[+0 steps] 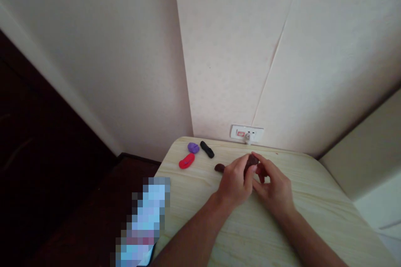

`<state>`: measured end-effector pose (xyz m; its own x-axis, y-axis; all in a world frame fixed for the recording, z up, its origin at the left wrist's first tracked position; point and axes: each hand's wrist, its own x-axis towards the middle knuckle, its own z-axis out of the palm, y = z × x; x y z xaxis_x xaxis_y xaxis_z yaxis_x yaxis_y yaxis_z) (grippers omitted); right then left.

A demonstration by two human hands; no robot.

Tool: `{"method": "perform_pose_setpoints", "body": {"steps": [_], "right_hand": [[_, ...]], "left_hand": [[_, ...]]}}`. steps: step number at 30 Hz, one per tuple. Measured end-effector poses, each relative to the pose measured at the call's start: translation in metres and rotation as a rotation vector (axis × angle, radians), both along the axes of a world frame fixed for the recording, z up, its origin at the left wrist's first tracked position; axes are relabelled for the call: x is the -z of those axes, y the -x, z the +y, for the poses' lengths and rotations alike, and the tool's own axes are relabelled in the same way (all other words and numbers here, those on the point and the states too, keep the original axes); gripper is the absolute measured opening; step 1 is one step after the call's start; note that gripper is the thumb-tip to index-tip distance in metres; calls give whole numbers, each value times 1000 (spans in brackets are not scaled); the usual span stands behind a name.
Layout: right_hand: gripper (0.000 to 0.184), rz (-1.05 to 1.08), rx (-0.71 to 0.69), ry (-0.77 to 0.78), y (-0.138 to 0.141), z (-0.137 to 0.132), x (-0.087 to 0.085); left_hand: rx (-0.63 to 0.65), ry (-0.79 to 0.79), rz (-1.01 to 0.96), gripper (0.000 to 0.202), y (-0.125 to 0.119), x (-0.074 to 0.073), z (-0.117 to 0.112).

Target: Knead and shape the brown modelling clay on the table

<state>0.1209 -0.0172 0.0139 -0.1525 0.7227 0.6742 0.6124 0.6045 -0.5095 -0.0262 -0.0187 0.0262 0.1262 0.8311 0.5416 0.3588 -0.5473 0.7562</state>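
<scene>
A dark brown lump of modelling clay [252,161] is held between my two hands above the table. My left hand [235,181] is closed around its left side, the thumb pressed against it. From the right, my right hand [276,184] pinches the same lump with its fingertips. Another brown clay piece [219,167] lies on the table just left of my left hand, which partly hides it. Farther left rest a black clay roll [207,149], a purple clay lump [193,147] and a red clay piece [187,161].
The pale wood-grain table [313,200] has rounded corners and meets the wall at the back. A wall socket [247,133] with a plug in it sits just above the back edge. At the table's left edge lies a pixelated, bright-screened device [142,221].
</scene>
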Motion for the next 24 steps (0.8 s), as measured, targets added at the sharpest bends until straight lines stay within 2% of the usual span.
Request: {"method": "perform_pose_setpoints", "body": {"steps": [3, 6, 11, 14, 19, 24], "right_hand": [[49, 10, -14, -3, -1, 0, 1], [48, 15, -28, -19, 2, -1, -1], [46, 23, -49, -70, 5, -3, -5], [50, 68, -62, -58, 6, -3, -5], [59, 146, -67, 28, 9, -2, -5], [60, 182, -40, 29, 10, -1, -4]], "left_hand": [[17, 10, -19, 29, 3, -3, -2], [39, 34, -70, 37, 5, -5, -4], [63, 87, -194, 50, 5, -1, -3], [86, 91, -229, 53, 4, 1, -2], [63, 75, -160, 43, 5, -1, -1], [11, 3, -130, 33, 5, 1, 3]]}}
